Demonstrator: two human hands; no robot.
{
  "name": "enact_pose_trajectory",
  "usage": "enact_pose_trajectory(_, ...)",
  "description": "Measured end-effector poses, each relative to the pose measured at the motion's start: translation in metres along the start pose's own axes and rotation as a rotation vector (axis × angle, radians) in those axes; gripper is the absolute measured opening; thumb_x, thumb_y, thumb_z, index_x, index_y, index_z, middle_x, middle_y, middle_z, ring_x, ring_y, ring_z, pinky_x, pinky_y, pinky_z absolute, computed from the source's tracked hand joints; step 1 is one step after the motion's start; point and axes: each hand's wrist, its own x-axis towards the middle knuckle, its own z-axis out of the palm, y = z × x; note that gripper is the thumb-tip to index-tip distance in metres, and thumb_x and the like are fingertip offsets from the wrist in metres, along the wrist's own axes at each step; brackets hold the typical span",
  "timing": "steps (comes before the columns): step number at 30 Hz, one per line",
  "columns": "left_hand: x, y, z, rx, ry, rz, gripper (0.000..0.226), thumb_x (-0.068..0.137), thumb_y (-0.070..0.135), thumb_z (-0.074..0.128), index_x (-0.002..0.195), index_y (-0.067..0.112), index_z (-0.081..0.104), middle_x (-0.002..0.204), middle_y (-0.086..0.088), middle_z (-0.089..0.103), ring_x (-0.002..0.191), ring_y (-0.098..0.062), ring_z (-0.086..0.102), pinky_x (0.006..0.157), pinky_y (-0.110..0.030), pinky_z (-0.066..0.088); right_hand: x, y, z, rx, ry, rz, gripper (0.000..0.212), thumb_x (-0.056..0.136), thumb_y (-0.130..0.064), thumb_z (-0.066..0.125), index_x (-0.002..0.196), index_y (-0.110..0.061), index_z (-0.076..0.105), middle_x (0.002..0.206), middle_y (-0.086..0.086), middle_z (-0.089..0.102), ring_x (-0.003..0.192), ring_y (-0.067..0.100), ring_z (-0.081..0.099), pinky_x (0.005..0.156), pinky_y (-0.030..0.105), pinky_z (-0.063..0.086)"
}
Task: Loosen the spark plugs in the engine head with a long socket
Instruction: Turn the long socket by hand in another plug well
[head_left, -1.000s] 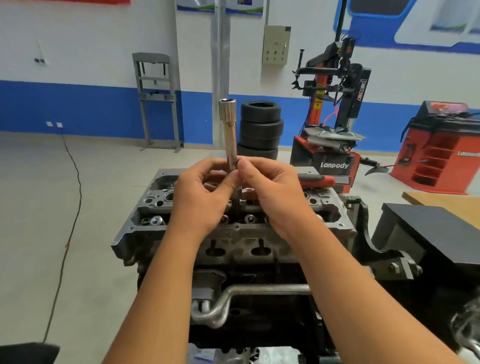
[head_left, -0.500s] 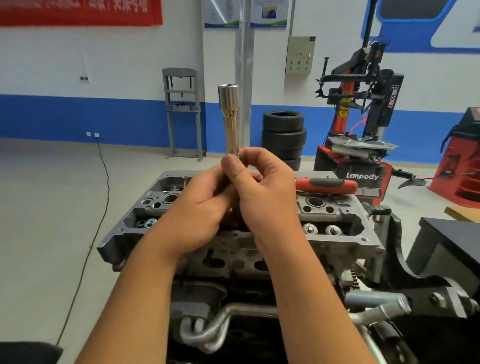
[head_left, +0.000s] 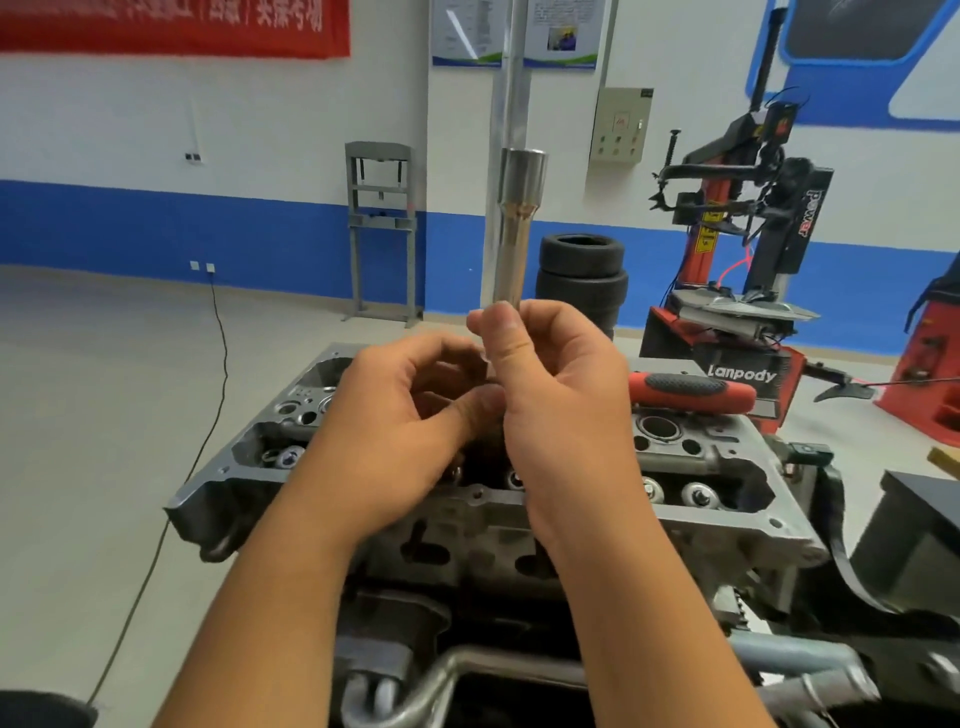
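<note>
A long chrome socket stands upright above the middle of the grey engine head. My right hand pinches its shaft between thumb and fingers, just under the exposed upper part. My left hand sits lower and to the left, fingers curled round the shaft's lower part, thumb against it. The socket's lower end and the spark plug under it are hidden behind both hands. Valve gear shows in the head on either side of my wrists.
A red and black tool handle lies on the head's far right side. A metal pipe curves across the engine front below. Behind stand stacked tyres, a tyre changer and a grey press frame. A cable runs over the floor at left.
My right hand has slid up the socket shaft to pinch it higher. The left hand has dropped lower. The view has moved closer and turned slightly left.
</note>
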Motion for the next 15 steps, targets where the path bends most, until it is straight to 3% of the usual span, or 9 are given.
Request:
enact_pose_trajectory(3,-0.0036,0.0021,0.0002,-0.036,-0.116,0.003,0.026,0.104,0.038,0.056,0.126,0.036,0.069,0.114,0.000,0.077,0.106,-0.025,0.074,0.087,-0.050,0.062,-0.0005,-0.0011,-0.0008,-0.046,-0.034,0.004,0.018,0.103,-0.031,0.062,0.095,-0.017,0.072,0.076,-0.013,0.070,0.071,-0.003,0.065,0.063,0.016,0.053)
enact_pose_trajectory(5,-0.0037,0.0019,0.0008,-0.037,-0.124,-0.014,0.028,0.105,0.030,0.053,0.128,0.037,0.068,0.117,0.001,0.076,0.111,-0.023,0.072,0.093,-0.054,0.059,-0.0008,-0.0013,-0.0015,-0.067,-0.041,0.008,0.022,0.104,-0.032,0.058,0.097,-0.018,0.073,0.087,-0.008,0.075,0.080,0.000,0.068,0.070,0.019,0.057)
enact_pose_trajectory(7,-0.0031,0.0023,0.0017,-0.038,-0.080,-0.024,0.026,0.105,0.021,0.059,0.123,0.036,0.069,0.113,0.006,0.077,0.109,-0.017,0.074,0.089,-0.047,0.061,-0.0014,-0.0030,-0.0013,-0.029,-0.043,0.028,0.023,0.104,-0.033,0.057,0.098,-0.020,0.074,0.095,-0.004,0.078,0.090,0.005,0.073,0.078,0.021,0.060)
enact_pose_trajectory(10,-0.0022,-0.0002,0.0053,-0.005,0.013,-0.038,0.020,0.097,0.020,0.072,0.111,0.034,0.072,0.101,0.011,0.079,0.095,-0.008,0.076,0.075,-0.032,0.057,-0.0046,-0.0041,-0.0016,0.096,-0.014,0.031,0.014,0.098,-0.029,0.067,0.098,-0.016,0.072,0.096,0.002,0.079,0.088,0.010,0.076,0.074,0.020,0.059)
enact_pose_trajectory(15,-0.0037,0.0010,0.0056,0.014,0.043,-0.029,0.017,0.093,0.030,0.076,0.109,0.036,0.072,0.098,0.010,0.079,0.090,-0.009,0.077,0.073,-0.033,0.059,-0.0058,-0.0027,-0.0010,0.067,0.037,-0.018,0.016,0.095,-0.026,0.070,0.099,-0.011,0.073,0.092,0.002,0.078,0.081,0.010,0.075,0.072,0.023,0.059)
